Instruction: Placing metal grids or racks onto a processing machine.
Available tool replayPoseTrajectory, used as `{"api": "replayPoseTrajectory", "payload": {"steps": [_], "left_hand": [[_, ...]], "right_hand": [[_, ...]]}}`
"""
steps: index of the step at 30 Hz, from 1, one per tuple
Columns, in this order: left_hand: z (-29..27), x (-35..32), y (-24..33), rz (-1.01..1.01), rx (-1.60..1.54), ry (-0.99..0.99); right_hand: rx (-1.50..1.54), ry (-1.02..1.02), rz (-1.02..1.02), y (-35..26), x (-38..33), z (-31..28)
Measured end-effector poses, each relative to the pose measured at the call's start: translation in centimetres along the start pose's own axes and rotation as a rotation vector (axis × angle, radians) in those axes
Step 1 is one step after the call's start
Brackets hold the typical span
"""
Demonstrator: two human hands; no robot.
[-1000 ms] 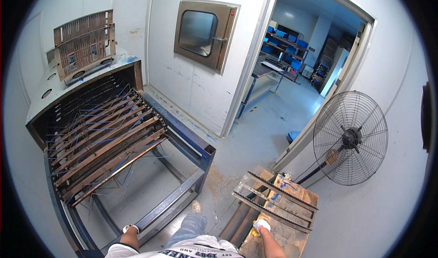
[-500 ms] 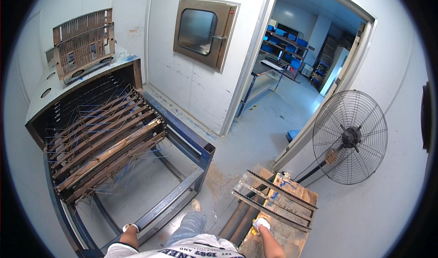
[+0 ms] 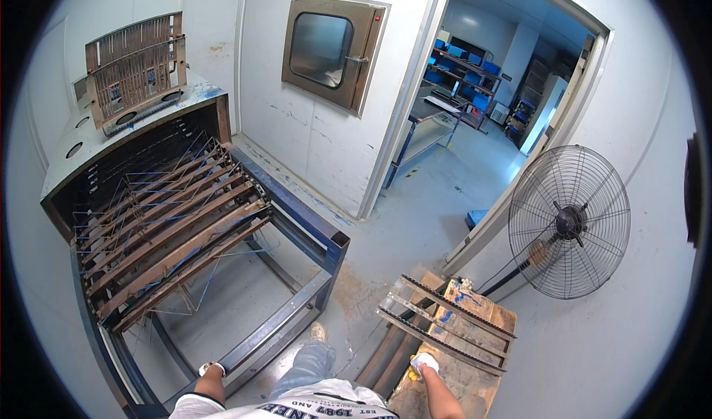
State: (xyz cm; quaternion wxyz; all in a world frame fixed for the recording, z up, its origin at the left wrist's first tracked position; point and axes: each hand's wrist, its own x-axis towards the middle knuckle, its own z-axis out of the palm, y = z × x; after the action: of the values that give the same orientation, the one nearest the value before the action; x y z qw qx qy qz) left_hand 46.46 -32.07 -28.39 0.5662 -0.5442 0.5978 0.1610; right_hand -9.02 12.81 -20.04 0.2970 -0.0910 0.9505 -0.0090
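My left hand [image 3: 212,368], in a white glove, is at the near end of the front rail [image 3: 263,337] of a blue metal frame. Its fingers are too small and partly hidden to make out. To the right, my right hand [image 3: 424,362], also white-gloved, rests at the left edge of a worn wooden tabletop [image 3: 475,404]. A small yellow patch [image 3: 413,374] shows beside it; whether it is glove or object I cannot tell. Inside the frame is a conveyor of brown slats [image 3: 174,245] with thin wires sticking out, leading from a dark box opening.
A toothed metal rack [image 3: 445,324] lies across the wooden top. Behind it stands a black pedestal fan [image 3: 569,222]. Another slatted rack [image 3: 137,70] stands on the box [image 3: 74,133] at left. A windowed hatch [image 3: 322,54] is in the wall, beside an open doorway [image 3: 475,144].
The brown slats and their wires have shifted along the conveyor, and the slats at its near end sit differently. My two hands stay in the same places.
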Motion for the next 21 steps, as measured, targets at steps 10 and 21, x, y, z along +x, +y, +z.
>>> {"api": "replayPoseTrajectory", "payload": {"steps": [10,21], "left_hand": [[-1.1,-3.7,-2.1,0.018,-0.200,0.025],[-0.1,-3.9,-1.8,0.052,-0.118,0.054]], "right_hand": [[0.048,-0.016,0.000,1.5,5.2,6.0],[-0.130,-0.081,-0.061,-1.5,1.5,0.9]]}}
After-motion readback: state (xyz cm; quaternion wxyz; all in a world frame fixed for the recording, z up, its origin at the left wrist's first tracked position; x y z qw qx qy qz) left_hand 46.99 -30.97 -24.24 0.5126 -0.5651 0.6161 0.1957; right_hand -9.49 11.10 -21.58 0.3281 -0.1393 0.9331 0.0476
